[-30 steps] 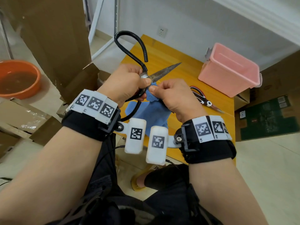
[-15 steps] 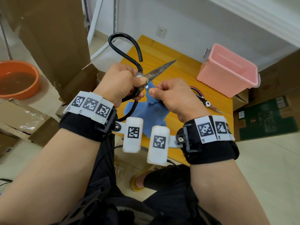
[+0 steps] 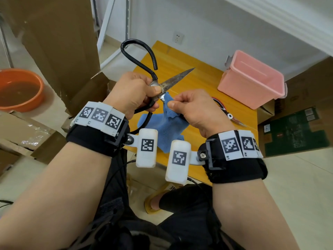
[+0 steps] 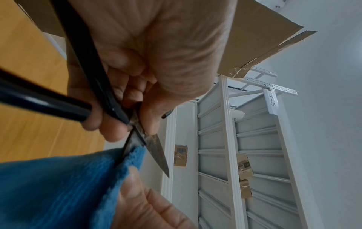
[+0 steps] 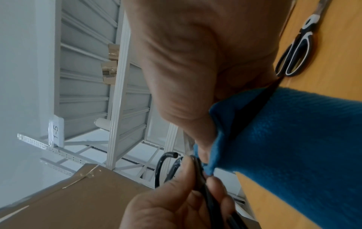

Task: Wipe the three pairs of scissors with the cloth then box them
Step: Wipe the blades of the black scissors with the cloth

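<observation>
My left hand grips large black-handled scissors at the pivot, blades apart, one rusty blade pointing up and right. My right hand pinches a blue cloth around the lower blade, close to the pivot. In the left wrist view the scissors show the cloth folded over one blade edge. In the right wrist view the cloth hangs from my fingers. A second pair of scissors with black, white and red handles lies on the yellow table; the same pair shows in the right wrist view. A third pair is not seen.
A pink plastic box stands at the table's back right. An orange basin of water sits on the floor at the left. Cardboard boxes stand to the left and to the right. White shelving rises behind.
Both hands and the scissors have shifted slightly left. The cloth has slid down the lower blade toward the pivot.
</observation>
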Demonstrator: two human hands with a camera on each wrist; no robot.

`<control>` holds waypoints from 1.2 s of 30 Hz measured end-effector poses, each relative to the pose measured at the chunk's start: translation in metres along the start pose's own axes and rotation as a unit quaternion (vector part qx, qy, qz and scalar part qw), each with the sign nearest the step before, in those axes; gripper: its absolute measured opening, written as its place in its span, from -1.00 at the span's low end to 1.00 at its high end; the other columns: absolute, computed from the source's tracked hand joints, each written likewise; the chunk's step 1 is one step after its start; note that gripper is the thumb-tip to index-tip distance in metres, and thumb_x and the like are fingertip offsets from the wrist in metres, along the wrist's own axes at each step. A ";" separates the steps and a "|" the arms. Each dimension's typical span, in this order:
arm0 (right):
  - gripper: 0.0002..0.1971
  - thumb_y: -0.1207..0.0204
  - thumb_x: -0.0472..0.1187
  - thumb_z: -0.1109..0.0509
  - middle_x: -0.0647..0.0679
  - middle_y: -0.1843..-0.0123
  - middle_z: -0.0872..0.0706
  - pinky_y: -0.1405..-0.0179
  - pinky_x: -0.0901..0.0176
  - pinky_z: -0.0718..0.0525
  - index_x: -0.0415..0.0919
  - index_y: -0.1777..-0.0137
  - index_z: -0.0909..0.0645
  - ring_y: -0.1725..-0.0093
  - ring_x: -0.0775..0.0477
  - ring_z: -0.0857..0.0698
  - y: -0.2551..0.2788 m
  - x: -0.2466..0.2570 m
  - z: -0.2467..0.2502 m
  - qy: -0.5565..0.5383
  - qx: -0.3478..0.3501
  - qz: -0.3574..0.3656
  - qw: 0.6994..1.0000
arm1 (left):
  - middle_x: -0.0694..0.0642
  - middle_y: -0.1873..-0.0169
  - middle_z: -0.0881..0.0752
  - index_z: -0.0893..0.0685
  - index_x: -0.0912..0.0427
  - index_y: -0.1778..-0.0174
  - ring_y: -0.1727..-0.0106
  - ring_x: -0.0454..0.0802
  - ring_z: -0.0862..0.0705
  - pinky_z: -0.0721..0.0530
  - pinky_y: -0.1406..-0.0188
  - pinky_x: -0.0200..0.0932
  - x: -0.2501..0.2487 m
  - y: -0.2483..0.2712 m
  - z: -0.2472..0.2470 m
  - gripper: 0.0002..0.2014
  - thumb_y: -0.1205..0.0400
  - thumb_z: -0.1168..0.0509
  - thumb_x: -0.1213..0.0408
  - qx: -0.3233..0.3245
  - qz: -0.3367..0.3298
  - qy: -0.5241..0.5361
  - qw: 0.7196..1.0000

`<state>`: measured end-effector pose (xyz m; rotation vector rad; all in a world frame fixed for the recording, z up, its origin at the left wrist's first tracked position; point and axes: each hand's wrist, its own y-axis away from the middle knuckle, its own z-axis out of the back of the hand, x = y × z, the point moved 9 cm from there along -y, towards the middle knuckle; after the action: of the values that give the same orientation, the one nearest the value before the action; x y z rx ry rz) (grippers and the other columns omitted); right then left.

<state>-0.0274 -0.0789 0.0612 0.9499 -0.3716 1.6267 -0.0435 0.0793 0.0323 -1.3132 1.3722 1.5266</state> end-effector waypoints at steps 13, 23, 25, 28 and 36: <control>-0.71 -0.61 -0.10 -0.49 -0.04 0.39 -0.52 0.33 0.16 -0.39 -0.16 0.33 -0.63 0.38 -0.01 -0.44 0.003 0.002 -0.001 -0.004 0.018 -0.009 1.000 | 0.20 0.56 -0.69 -0.53 0.26 0.12 0.54 0.13 -0.72 -0.79 0.43 -0.02 -0.007 0.005 -0.003 -0.83 -0.60 -0.41 0.48 0.015 0.000 -0.010 1.000; -0.75 -0.58 -0.12 -0.52 0.02 0.42 -0.64 0.38 0.22 -0.47 -0.10 0.34 -0.68 0.41 0.06 -0.52 0.006 -0.006 0.004 0.018 0.040 -0.025 0.999 | 0.14 0.63 -0.69 -0.61 0.31 0.00 0.57 0.08 -0.72 -0.79 0.46 -0.01 -0.007 0.005 0.011 -0.86 -0.60 -0.42 0.49 -0.023 0.028 -0.001 0.999; -0.76 -0.57 -0.12 -0.54 -0.01 0.38 -0.68 0.32 0.17 -0.51 -0.10 0.34 -0.70 0.36 0.04 -0.56 0.005 -0.009 0.007 0.023 0.037 -0.026 0.999 | 0.18 0.60 -0.70 -0.61 0.37 -0.13 0.56 0.09 -0.73 -0.78 0.49 -0.05 -0.007 0.003 0.015 -0.79 -0.60 -0.42 0.48 -0.028 0.034 0.004 0.999; -0.80 -0.54 -0.12 -0.57 -0.06 0.34 -0.74 0.22 0.06 -0.57 -0.14 0.30 -0.76 0.30 -0.03 -0.63 0.002 -0.015 0.010 0.023 0.046 -0.038 0.998 | 0.25 0.49 -0.70 -0.59 0.43 -0.25 0.53 0.12 -0.74 -0.77 0.49 -0.05 -0.002 0.000 0.017 -0.68 -0.60 -0.42 0.47 -0.028 0.050 0.003 0.998; -0.75 -0.55 -0.14 -0.55 -0.06 0.35 -0.72 0.17 0.00 -0.62 -0.15 0.35 -0.74 0.27 -0.09 -0.63 0.004 -0.042 0.050 -0.009 -0.036 -0.090 0.995 | 0.09 0.49 -0.64 -0.52 0.17 0.23 0.51 -0.03 -0.67 -0.67 0.45 -0.21 0.008 -0.004 0.030 -0.82 -0.68 -0.31 0.40 -0.018 0.069 0.065 0.995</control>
<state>-0.0119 -0.1423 0.0618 0.9168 -0.3446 1.4330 -0.0487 0.1085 0.0215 -1.3865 1.5521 1.5876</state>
